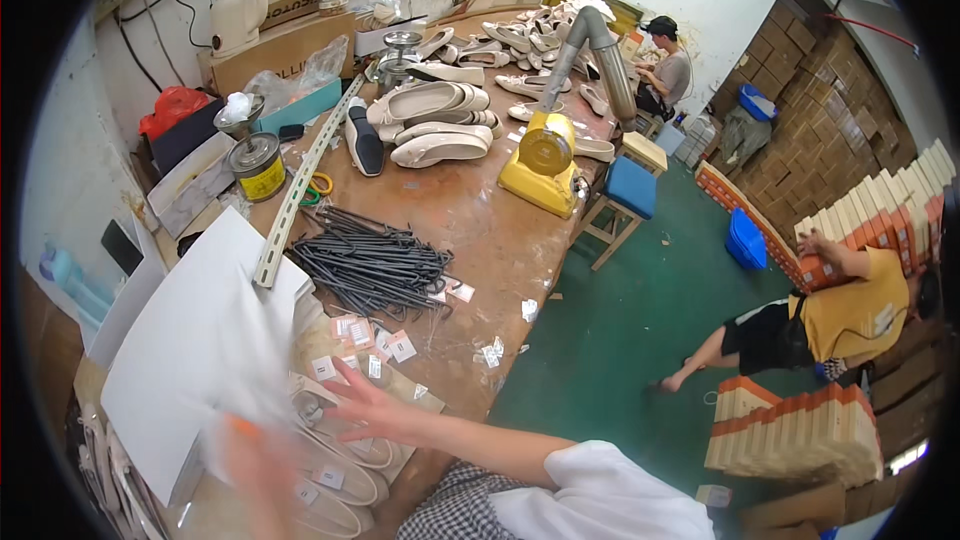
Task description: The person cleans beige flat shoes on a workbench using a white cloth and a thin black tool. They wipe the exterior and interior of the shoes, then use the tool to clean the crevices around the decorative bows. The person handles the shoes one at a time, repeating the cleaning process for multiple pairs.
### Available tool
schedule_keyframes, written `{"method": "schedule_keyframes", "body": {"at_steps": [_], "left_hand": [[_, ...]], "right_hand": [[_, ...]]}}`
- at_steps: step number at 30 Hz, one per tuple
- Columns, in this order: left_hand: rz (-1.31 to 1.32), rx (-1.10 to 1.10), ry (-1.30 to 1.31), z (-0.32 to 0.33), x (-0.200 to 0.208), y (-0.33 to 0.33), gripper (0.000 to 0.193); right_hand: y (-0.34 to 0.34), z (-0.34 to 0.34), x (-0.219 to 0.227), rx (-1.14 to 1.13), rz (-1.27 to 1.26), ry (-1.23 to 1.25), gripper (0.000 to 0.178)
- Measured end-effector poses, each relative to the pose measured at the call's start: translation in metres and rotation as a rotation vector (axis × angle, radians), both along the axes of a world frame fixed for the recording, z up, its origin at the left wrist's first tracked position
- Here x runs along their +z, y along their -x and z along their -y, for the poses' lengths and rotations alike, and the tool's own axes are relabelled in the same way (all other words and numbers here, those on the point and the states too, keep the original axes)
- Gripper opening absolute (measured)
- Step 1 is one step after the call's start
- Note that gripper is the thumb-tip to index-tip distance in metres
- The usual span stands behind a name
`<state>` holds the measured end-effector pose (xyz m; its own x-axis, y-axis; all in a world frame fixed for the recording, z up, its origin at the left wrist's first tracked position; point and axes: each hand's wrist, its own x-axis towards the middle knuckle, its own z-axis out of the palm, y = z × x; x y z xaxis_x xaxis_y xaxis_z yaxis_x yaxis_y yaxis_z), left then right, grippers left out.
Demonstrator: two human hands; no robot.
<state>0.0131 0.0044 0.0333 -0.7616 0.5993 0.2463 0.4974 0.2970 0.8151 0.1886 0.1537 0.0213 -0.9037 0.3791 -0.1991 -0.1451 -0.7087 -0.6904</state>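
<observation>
My left hand (258, 465) is smeared by motion at the lower left, with a blurred white sheet of paper (245, 340) in it. An orange patch shows by its fingers, too blurred to name. Behind the sheet lies a thick stack of white paper (160, 370). My right hand (372, 408) is open, fingers spread, above pale slip-on shoes (335, 485) that lie in a row with small tags on them. I cannot tell whether it touches them. Loose paper tags (400, 345) are scattered just beyond, beside a heap of dark hooked rods (375, 265).
A slotted metal bar (300, 190) crosses the table near green-handled scissors (318, 187). Farther off are piled shoes (430, 115) and a yellow machine with a duct (540, 170). One person (665, 75) sits at the far end; another (850, 315) bends among stacked boxes (800, 435) at right.
</observation>
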Motion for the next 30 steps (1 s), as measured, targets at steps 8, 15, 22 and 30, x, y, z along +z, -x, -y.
{"method": "schedule_keyframes", "body": {"at_steps": [8, 15, 22, 30], "left_hand": [[-0.319, -0.315, -0.208, 0.040, 0.030, -0.057, 0.029], [0.336, 0.080, -0.282, 0.039, 0.000, -0.053, 0.034], [-0.334, -0.136, 0.458, 0.045, -0.026, -0.080, 0.046], [-0.499, -0.280, 0.568, 0.048, -0.032, -0.121, 0.070]], "right_hand": [[0.023, 0.040, -0.007, 0.461, 0.030, -0.033, 0.046], [0.025, 0.068, 0.042, 0.270, -0.052, -1.202, 0.059], [0.072, 0.024, 0.010, 0.214, 0.416, -0.555, 0.032], [0.107, 0.057, -0.029, 0.330, 0.187, -2.318, 0.033]]}}
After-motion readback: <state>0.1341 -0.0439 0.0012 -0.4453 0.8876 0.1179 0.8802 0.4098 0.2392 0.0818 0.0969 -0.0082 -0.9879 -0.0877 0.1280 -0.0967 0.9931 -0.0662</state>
